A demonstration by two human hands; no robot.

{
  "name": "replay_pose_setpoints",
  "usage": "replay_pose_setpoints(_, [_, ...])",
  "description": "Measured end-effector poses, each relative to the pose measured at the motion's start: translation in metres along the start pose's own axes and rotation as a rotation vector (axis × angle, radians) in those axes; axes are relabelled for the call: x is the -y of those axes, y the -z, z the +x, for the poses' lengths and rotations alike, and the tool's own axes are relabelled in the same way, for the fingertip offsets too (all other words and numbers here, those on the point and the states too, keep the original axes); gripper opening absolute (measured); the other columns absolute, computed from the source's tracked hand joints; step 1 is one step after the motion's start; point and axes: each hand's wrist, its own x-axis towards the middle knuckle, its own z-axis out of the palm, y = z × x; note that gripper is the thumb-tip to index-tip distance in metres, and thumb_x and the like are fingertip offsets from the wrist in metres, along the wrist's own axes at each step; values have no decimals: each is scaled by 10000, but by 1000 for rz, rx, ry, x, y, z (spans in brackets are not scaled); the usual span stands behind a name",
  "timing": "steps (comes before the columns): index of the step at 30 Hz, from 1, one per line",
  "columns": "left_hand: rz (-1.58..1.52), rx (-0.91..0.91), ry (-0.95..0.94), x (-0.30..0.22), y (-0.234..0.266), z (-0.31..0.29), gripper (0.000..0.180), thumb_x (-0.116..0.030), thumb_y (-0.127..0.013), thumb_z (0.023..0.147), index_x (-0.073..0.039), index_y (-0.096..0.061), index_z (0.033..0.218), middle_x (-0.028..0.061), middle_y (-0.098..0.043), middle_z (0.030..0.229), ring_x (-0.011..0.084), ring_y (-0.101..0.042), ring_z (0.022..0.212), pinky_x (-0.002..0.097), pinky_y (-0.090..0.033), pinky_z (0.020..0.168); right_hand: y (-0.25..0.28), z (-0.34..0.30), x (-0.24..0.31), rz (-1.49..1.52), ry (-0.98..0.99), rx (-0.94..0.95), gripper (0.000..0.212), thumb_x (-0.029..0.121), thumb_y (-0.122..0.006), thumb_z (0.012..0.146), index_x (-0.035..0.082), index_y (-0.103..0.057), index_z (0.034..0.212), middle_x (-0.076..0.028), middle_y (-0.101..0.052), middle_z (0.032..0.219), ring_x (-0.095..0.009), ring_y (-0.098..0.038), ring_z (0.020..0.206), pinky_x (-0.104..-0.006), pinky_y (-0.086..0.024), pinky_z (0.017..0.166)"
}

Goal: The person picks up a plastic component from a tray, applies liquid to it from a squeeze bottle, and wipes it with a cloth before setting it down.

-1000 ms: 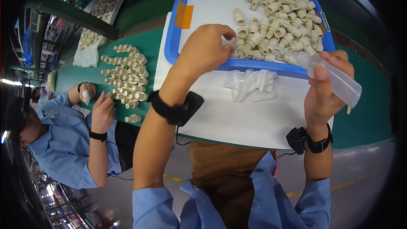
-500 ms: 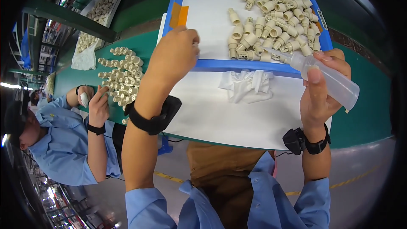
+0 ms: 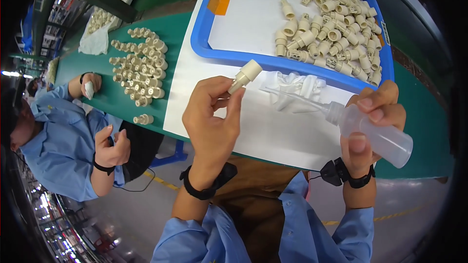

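Observation:
Between the thumb and fingers of my left hand (image 3: 212,117) is a cream plastic connector (image 3: 249,72), tilted with its wide round end up and to the right. My right hand (image 3: 373,124) is wrapped round a translucent squeeze bottle (image 3: 382,139). The bottle's long thin nozzle (image 3: 297,97) points left, across a crumpled white cloth (image 3: 292,87) and toward the connector without touching it. Beyond my hands, a blue tray (image 3: 243,57) lined with white holds a heap of similar connectors (image 3: 336,29) on its right side.
White paper (image 3: 263,136) covers the green table (image 3: 178,29) before me. Several connectors (image 3: 141,68) stand grouped at the left, with one lying apart (image 3: 143,119). A co-worker (image 3: 63,141) in blue sits there. Orange tape (image 3: 220,0) marks the tray's corner.
My left hand has come from the tray's near left edge toward me, and a connector now shows in its fingers. The bottle's nozzle has swung away from the heap, down over the cloth.

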Motion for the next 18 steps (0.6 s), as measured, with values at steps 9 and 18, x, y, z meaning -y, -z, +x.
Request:
replay_pose_setpoints(9, [393, -16, -500, 9, -9, -10, 230, 89, -663, 660, 16, -532, 834, 115, -567, 830, 177, -587, 675, 228, -495, 551, -3, 1, 1, -14, 19, 97, 353, 101, -721, 618, 85, -470, 866, -98, -489, 897, -84, -406, 582, -198, -363, 500])
replay_pose_setpoints(18, [420, -15, -609, 4, -14, -11, 245, 82, -677, 636, -8, -551, 827, 106, -567, 823, 220, -592, 663, 254, -481, 514, -5, 2, 5, -82, 22, 128, 350, 94, -744, 583, 92, -503, 837, -91, -513, 893, -95, -434, 575, -205, -377, 504])
